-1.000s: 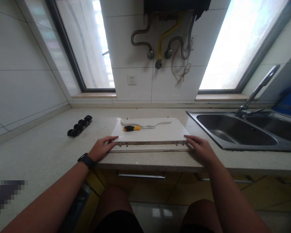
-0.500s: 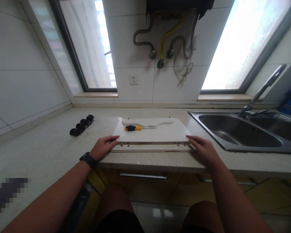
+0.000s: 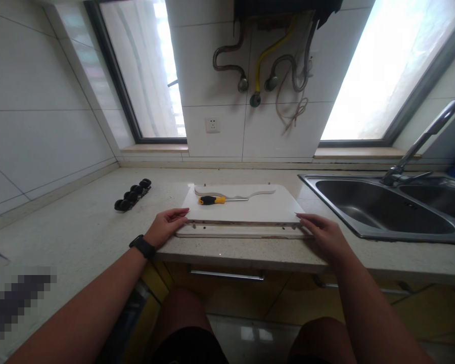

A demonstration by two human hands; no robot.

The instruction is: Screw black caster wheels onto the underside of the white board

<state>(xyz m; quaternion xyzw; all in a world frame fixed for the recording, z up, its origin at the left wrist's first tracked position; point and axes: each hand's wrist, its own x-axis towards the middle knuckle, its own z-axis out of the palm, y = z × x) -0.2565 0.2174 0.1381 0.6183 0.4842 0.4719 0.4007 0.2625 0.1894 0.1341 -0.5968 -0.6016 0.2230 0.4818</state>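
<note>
A white board point(image 3: 246, 212) with rounded far corners lies on the counter in front of me. My left hand point(image 3: 168, 226) pinches its left near corner between thumb and fingers. At the right near corner, my right hand point(image 3: 323, 231) grips the same board in a similar way. On top rests a yellow and black screwdriver point(image 3: 212, 200), its shaft pointing right. Just behind the screwdriver is a thin wavy-edged strip point(image 3: 260, 192). Along the near side, a narrow white panel point(image 3: 242, 232) with small holes sits close to the counter edge.
Several black caster wheels point(image 3: 132, 194) stand in a row on the counter at left. To the right is a steel double sink point(image 3: 364, 236) with a tall faucet point(image 3: 420, 144). Hoses point(image 3: 227, 67) and a wall socket point(image 3: 212, 125) are on the tiled wall.
The view has turned slightly left, so everything appears a little further right. Both hands keep their hold on the board, which looks unmoved on the counter.
</note>
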